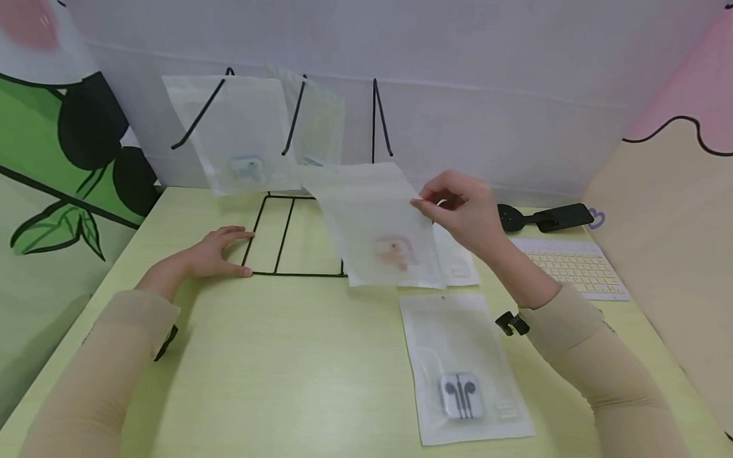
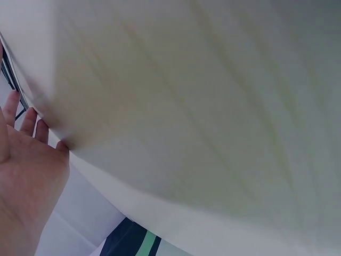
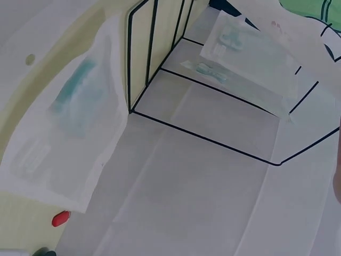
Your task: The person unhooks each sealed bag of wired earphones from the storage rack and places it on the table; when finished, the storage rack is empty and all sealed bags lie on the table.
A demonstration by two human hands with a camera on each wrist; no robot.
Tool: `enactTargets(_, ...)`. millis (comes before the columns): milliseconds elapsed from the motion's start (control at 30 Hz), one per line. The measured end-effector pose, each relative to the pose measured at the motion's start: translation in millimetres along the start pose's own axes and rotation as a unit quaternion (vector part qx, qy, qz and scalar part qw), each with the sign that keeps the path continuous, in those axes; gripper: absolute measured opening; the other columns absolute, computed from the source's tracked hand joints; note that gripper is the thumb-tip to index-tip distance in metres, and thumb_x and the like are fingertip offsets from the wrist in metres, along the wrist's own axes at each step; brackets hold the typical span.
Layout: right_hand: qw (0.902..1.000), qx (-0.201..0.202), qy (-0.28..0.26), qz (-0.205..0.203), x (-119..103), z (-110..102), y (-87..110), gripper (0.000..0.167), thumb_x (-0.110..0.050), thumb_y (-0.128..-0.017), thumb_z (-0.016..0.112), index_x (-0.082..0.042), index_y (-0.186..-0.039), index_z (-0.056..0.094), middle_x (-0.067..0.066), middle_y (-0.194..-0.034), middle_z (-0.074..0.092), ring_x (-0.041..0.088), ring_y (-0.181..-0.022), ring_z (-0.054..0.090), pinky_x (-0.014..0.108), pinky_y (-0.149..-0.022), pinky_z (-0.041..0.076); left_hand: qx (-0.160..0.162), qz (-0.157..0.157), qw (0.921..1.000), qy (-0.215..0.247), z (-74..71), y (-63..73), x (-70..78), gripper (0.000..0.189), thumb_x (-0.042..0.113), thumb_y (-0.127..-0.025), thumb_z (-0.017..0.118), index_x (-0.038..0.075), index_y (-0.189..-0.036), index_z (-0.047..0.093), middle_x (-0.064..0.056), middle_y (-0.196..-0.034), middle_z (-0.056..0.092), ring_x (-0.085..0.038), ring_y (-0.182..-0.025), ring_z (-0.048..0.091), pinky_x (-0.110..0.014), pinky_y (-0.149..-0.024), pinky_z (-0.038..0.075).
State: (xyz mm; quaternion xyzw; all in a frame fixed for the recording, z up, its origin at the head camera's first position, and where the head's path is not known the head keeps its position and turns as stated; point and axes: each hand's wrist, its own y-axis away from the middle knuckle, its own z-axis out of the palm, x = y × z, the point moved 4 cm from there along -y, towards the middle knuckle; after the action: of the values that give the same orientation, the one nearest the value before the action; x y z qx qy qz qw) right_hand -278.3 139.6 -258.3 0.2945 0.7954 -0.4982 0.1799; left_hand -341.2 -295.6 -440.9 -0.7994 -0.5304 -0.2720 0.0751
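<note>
My right hand (image 1: 463, 209) pinches the right edge of a translucent white bag (image 1: 371, 202), which hangs tilted over a black wire rack (image 1: 295, 274). An orange-and-pink item shows inside it. My left hand (image 1: 212, 253) rests on the table against the left side of the rack's base, fingers extended; in the left wrist view the hand (image 2: 32, 170) shows at the table edge. Two similar bags hang on the rack's hooks: a left bag (image 1: 242, 125) with a small blue item and a middle bag (image 1: 326, 119). The right hook (image 1: 373, 121) carries no bag.
A bag (image 1: 458, 340) with white boxed earphones (image 1: 461, 395) lies at the front right. Behind it another bag (image 1: 463, 269) lies partly covered. A white keyboard (image 1: 574, 269) and a black brush-like item (image 1: 563, 217) stand farther right. White cloth (image 1: 488, 63) hangs behind the rack.
</note>
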Motion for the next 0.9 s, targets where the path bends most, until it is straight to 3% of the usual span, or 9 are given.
enactTargets(367, 0.9986, 0.039, 0.026, -0.025, -7.5, -51.7, 23.2, 0.014, 0.014, -0.071, 0.074, 0.002, -0.077, 0.069, -0.009, -0.071, 0.066, 0.004, -0.054, 0.057, 0.014, -0.05, 0.045, -0.001, 0.001, 1.0, -0.002, 0.3, -0.4, -1.2, 0.093, 0.051, -0.076, 0.074, 0.008, -0.147, 0.03, -0.022, -0.154, 0.012, -0.048, -0.139, 0.008, -0.068, -0.105, 0.012)
enactTargets(500, 0.9978, 0.064, 0.015, -0.003, -7.2, -71.0, 33.3, 0.014, 0.019, -0.069, 0.072, 0.007, -0.076, 0.068, -0.009, -0.072, 0.067, 0.003, -0.055, 0.058, 0.013, -0.052, 0.046, -0.001, -0.001, 1.0, -0.003, -0.6, 0.1, -1.1, 0.093, 0.05, -0.076, 0.074, 0.008, -0.147, 0.03, -0.022, -0.154, 0.012, -0.048, -0.139, 0.007, -0.068, -0.105, 0.012)
enactTargets(800, 0.9907, 0.108, -0.072, 0.041, -4.4, -115.0, 57.4, 0.009, 0.025, -0.07, 0.065, 0.018, -0.074, 0.061, -0.002, -0.066, 0.068, 0.007, -0.049, 0.057, 0.012, -0.05, 0.046, -0.002, 0.001, 1.0, -0.005, -1.6, 0.3, -1.0, 0.094, 0.051, -0.076, 0.074, 0.007, -0.147, 0.03, -0.022, -0.154, 0.012, -0.048, -0.139, 0.008, -0.068, -0.105, 0.012)
enactTargets(900, 0.9896, 0.124, -0.055, 0.048, -3.5, -130.9, 66.7, 0.008, 0.024, -0.071, 0.065, 0.019, -0.076, 0.062, -0.002, -0.067, 0.068, 0.006, -0.049, 0.055, 0.012, -0.049, 0.045, -0.003, 0.001, 1.0, -0.005, -1.5, 0.3, -0.4, 0.094, 0.051, -0.076, 0.074, 0.007, -0.147, 0.03, -0.022, -0.154, 0.012, -0.048, -0.139, 0.008, -0.068, -0.105, 0.013)
